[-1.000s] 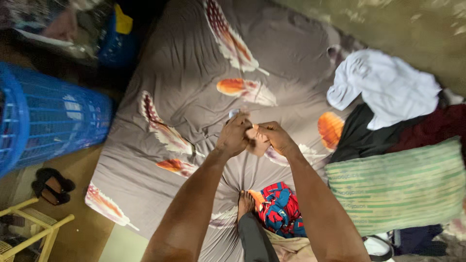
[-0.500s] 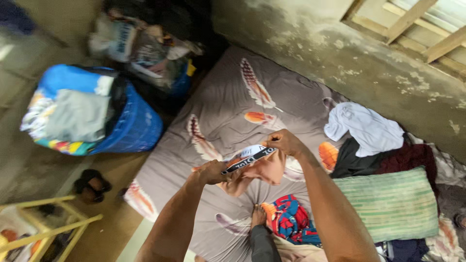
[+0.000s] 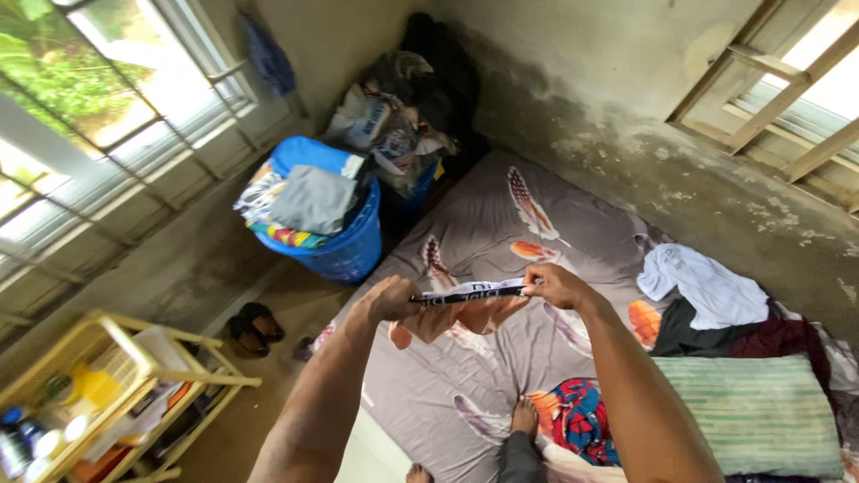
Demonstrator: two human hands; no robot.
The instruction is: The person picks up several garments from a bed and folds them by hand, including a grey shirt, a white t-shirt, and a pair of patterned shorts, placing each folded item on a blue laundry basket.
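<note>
A peach-coloured pair of underwear with a black-and-white elastic waistband [image 3: 465, 309] hangs in the air between the two hands, above the grey bedsheet printed with orange and red feathers [image 3: 501, 376]. The waistband is pulled out into a nearly level strip, and the peach cloth sags below it.

The left hand [image 3: 386, 300] is clenched on the left end of the waistband, fingers curled over it. The right hand [image 3: 555, 284] pinches the right end between thumb and fingers; both are closed on the cloth, with both arms stretched forward.

On the bed, near the person's bare foot [image 3: 524, 416], lies a red and blue printed garment [image 3: 582, 420]. Further right are a green striped pillow [image 3: 761, 411], a white crumpled shirt [image 3: 702, 286] and dark clothes [image 3: 707, 335] under it. Beyond the bed stands a blue plastic laundry basket heaped with clothes [image 3: 335, 241], and a pair of dark sandals [image 3: 250, 326] sits on the floor beside a yellow wooden rack [image 3: 116, 385].

The lower part of the underwear is bunched, so its shape is hard to make out. The pillow and the rack are cut off by the picture's edge.
</note>
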